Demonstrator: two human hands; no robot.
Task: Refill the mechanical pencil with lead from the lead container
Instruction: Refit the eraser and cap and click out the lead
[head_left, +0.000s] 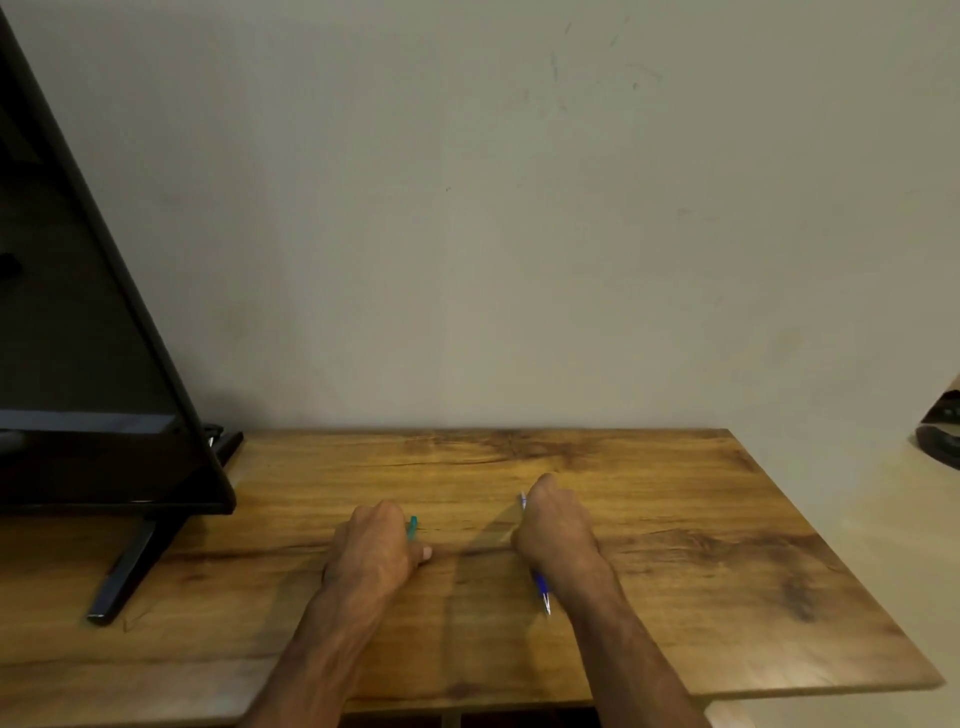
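Note:
Both of my hands rest on a wooden table (675, 519). My left hand (376, 551) is closed around a small teal lead container (412, 526), whose end sticks out past the fingers. My right hand (553, 525) is closed around a blue mechanical pencil (541, 587). The pencil's metal tip points back toward me below the wrist, and its pale upper end shows above the knuckles. The middle of the pencil and most of the container are hidden by my fingers.
A black monitor (93, 364) on a slanted stand (130, 566) fills the left side of the table. A plain wall rises behind the table's far edge. A dark object (940, 431) sits off the table at the right edge of view.

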